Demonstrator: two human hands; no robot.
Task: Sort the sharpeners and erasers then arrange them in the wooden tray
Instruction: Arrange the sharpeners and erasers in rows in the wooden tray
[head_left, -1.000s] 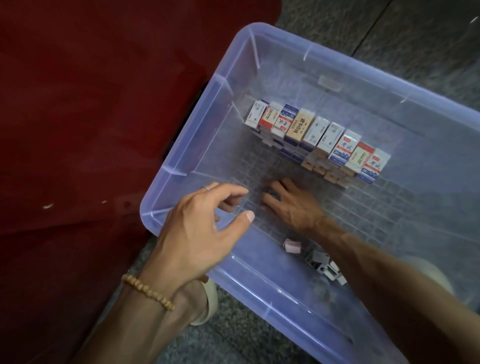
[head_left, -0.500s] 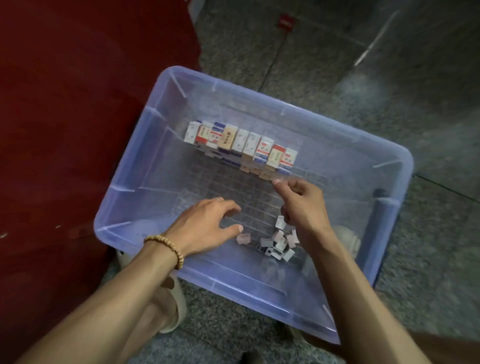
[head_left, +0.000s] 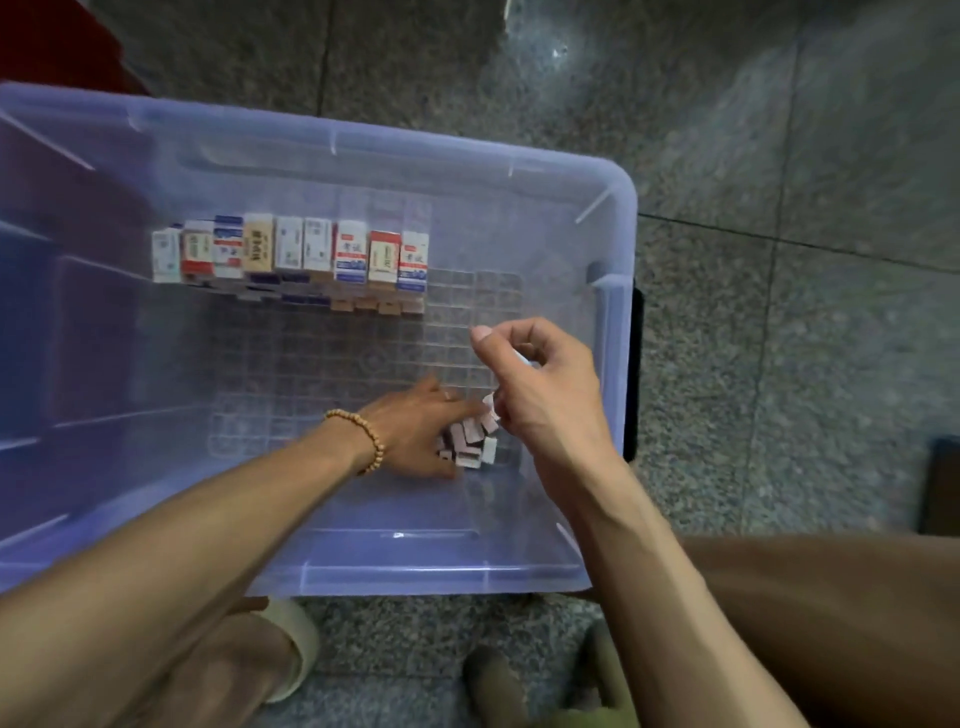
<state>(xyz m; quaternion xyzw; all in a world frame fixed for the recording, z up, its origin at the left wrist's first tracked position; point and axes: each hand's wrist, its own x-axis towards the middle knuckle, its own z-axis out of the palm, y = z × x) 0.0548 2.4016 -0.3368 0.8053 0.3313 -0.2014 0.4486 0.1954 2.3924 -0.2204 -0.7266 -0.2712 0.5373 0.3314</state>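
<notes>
Left hand (head_left: 415, 431) has reached the small pile (head_left: 470, 441) — right hand (head_left: 540, 384) lifted.

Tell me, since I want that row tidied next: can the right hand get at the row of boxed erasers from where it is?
Probably yes. The right hand hovers inside the clear bin, and only bare gridded floor lies between it and the row of boxed erasers. It seems to pinch something small, though.

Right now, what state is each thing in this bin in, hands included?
plastic bin: lidless, on the floor.
boxed erasers: lined up in a row along the far side, more beneath.
loose small pieces: heaped in a pile near the right wall.
left hand: reaching into the pile, touching it.
right hand: raised above the pile, fingers curled, seemingly around something small and white.
</notes>
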